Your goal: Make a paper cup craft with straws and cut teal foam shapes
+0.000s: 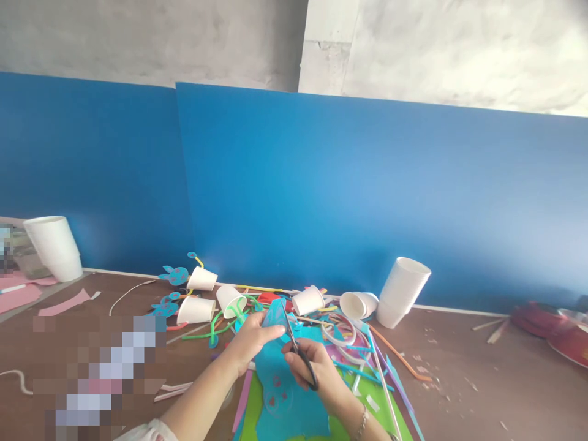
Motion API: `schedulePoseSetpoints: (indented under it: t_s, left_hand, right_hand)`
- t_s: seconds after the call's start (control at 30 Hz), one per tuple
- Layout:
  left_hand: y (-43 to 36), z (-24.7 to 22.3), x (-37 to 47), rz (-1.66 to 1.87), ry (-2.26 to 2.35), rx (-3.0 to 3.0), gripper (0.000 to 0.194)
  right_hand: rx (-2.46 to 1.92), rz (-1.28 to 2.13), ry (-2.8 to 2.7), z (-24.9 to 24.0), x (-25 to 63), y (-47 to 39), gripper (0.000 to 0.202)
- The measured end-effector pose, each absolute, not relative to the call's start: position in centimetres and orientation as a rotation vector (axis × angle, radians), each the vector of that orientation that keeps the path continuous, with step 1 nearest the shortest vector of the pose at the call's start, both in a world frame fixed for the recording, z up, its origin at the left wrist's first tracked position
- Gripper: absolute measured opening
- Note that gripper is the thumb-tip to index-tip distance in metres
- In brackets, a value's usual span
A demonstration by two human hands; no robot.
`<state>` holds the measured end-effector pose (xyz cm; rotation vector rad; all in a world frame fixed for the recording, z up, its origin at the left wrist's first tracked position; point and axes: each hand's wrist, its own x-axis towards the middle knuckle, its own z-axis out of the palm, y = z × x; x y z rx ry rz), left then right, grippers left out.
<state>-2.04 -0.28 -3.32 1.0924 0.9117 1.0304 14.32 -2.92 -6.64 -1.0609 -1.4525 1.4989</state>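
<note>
My left hand (pixel 252 339) pinches a small piece of blue paper (pixel 274 313) with marks drawn on it. In my right hand (pixel 316 370) are black-handled scissors (pixel 304 362), their blades up against the right edge of that piece. Beneath both hands lies a larger blue sheet (pixel 294 409) with a drawn round face and cut edges. It rests on a green sheet (pixel 367 392).
Stacked white cups (pixel 404 291) lean at the right, another stack (pixel 55 248) at the left. Loose cups (pixel 195 310), blue rabbit cutouts (pixel 177 275), pipe cleaners and paper strips lie along the blue partition (pixel 294 196). Pink paper (pixel 67 303) is at the left.
</note>
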Motion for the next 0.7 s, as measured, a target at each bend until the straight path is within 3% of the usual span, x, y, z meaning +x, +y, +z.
schedulePoseSetpoints:
  t_s: [0.27, 0.6, 0.7]
  left_hand:
    - [0.1, -3.5, -2.3, 0.996, 0.904, 1.074, 0.036]
    - [-1.4, -3.6, -0.3, 1.145, 0.822, 1.058, 0.036]
    - [-1.2, -3.8, -0.7, 1.099, 0.845, 1.056, 0.036]
  right_hand:
    - [-1.066, 1.498, -1.467, -7.3, 14.4, -2.8, 0.041]
    - [-1.014, 1.482, -1.360, -8.2, 14.3, -2.5, 0.086]
    - [-0.983, 1.485, -1.360, -8.3, 14.3, -2.5, 0.089]
